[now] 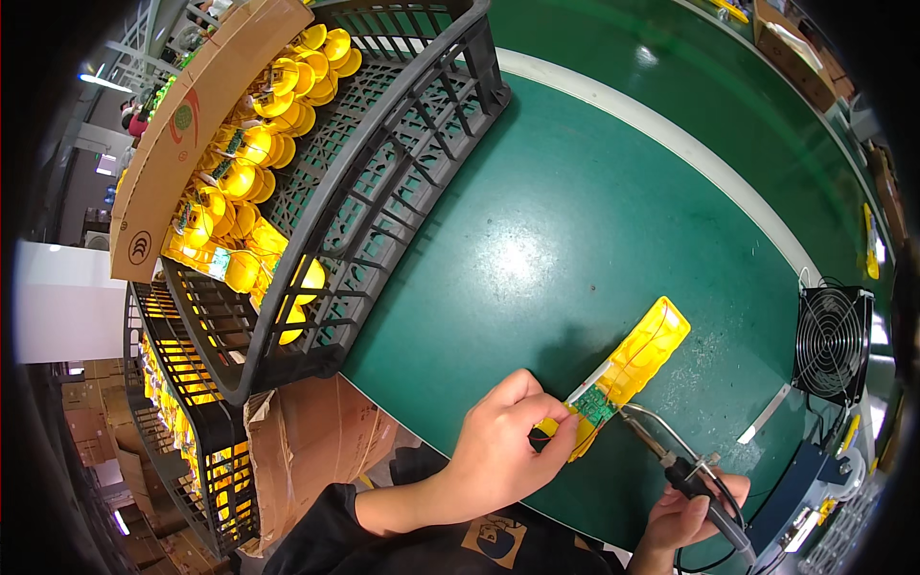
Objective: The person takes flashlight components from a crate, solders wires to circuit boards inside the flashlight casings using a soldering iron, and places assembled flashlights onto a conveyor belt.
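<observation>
My left hand (pixel 513 436) is closed at the near end of a long yellow plastic housing (pixel 655 350), thumb and forefinger pinched beside its board. A small green circuit board (pixel 594 407) sits in the housing, with thin wires running along the yellow shell. Whether a wire is also between those fingertips is too small to tell. In my right hand (pixel 682 517) is a soldering iron (pixel 688 476) with a black handle and a curved metal tube clamped alongside. Its tip is close to the right edge of the circuit board; contact cannot be made out.
At the left a black plastic crate (pixel 369 182) holds many yellow housings (pixel 254 144) beside a cardboard sheet (pixel 206 120). Another crate (pixel 206 422) stands lower down. A black fan (pixel 832 342) and a blue soldering station (pixel 795 498) stand right on the green tabletop (pixel 460 287).
</observation>
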`<state>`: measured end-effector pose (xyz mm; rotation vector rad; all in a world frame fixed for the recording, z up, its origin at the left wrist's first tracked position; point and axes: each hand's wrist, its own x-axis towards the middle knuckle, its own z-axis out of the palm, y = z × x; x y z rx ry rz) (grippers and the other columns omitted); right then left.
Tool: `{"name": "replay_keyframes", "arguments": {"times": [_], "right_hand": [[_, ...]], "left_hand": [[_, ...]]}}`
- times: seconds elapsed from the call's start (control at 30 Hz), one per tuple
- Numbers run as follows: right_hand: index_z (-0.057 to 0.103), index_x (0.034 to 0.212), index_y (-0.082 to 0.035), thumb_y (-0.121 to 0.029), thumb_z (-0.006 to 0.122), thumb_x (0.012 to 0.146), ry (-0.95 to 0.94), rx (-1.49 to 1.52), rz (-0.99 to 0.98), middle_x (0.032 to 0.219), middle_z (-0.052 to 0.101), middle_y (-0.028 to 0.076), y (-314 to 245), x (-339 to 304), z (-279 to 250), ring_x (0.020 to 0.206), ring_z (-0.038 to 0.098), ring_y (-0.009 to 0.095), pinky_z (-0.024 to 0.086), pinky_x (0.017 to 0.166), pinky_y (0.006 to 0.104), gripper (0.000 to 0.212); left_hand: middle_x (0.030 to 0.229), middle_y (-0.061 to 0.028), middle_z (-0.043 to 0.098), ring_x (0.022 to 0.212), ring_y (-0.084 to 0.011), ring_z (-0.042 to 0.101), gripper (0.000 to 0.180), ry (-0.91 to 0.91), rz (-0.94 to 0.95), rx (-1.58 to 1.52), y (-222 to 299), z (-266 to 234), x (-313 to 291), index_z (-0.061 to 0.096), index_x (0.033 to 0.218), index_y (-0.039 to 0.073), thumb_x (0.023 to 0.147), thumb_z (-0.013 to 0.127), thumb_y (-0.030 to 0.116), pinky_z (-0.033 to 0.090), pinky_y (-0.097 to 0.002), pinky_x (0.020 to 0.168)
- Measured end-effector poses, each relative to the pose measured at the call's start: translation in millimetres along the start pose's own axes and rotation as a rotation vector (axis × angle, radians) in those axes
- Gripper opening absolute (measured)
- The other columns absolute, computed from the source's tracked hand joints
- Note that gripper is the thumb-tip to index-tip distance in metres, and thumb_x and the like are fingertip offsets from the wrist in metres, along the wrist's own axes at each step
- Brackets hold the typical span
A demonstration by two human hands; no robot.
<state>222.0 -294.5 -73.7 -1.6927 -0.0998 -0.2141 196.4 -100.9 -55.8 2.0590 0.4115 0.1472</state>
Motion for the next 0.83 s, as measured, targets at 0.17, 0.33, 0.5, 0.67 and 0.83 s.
{"name": "replay_keyframes", "arguments": {"times": [0.17, 0.33, 0.5, 0.67, 0.83], "right_hand": [[0.035, 0.079, -0.003, -0.044, 0.06, 0.076, 0.131, 0.069, -0.002, 0.064, 0.045, 0.005, 4.7, 3.0, -13.4, 0.045, 0.046, 0.008, 0.039, 0.043, 0.0176, 0.048], [0.034, 0.082, -0.002, -0.036, 0.058, 0.078, 0.153, 0.177, 0.001, 0.062, 0.044, 0.005, 5.8, 8.4, -19.9, 0.047, 0.05, 0.01, 0.042, 0.045, 0.0147, 0.042], [0.039, 0.083, 0.0, -0.024, 0.051, 0.083, 0.209, 0.278, -0.144, 0.051, 0.039, 0.004, 5.0, 15.8, -17.5, 0.041, 0.037, 0.008, 0.027, 0.039, 0.0157, 0.026], [0.041, 0.087, -0.002, -0.023, 0.044, 0.085, 0.234, 0.347, -0.21, 0.054, 0.042, 0.006, 7.1, 21.8, -18.2, 0.043, 0.037, 0.008, 0.028, 0.042, 0.0165, 0.021], [0.047, 0.095, 0.003, -0.013, 0.047, 0.085, 0.235, -0.272, -0.596, 0.088, 0.052, 0.015, 7.9, 31.8, -9.0, 0.06, 0.052, 0.021, 0.043, 0.045, 0.0284, 0.019]], "left_hand": [[0.064, -0.0042, 0.045, 0.052, -0.0124, 0.044, 0.007, 0.022, 0.018, 0.004, -1.5, 1.7, -1.9, 0.062, 0.072, 0.002, 0.066, 0.067, 0.001, 0.034, -0.0242, 0.043], [0.069, -0.0059, 0.049, 0.059, -0.016, 0.048, 0.015, 0.05, 0.029, 0.067, -0.3, 1.5, -4.6, 0.059, 0.076, 0.002, 0.065, 0.069, 0.005, 0.039, -0.026, 0.051], [0.084, -0.0113, 0.051, 0.073, -0.0265, 0.052, 0.046, 0.075, 0.178, 0.213, 7.9, 7.2, 0.8, 0.049, 0.096, 0.001, 0.063, 0.073, 0.023, 0.043, -0.034, 0.062], [0.086, -0.0119, 0.05, 0.076, -0.0281, 0.053, 0.039, 0.062, 0.059, 0.428, 12.9, 8.8, 1.8, 0.048, 0.092, 0.003, 0.067, 0.066, 0.026, 0.043, -0.0366, 0.065], [0.082, -0.0106, 0.053, 0.078, -0.026, 0.055, 0.028, 0.046, 0.037, -0.12, -18.4, -27.1, -21.1, 0.05, 0.083, 0.005, 0.064, 0.065, 0.018, 0.045, -0.0343, 0.068]]}}
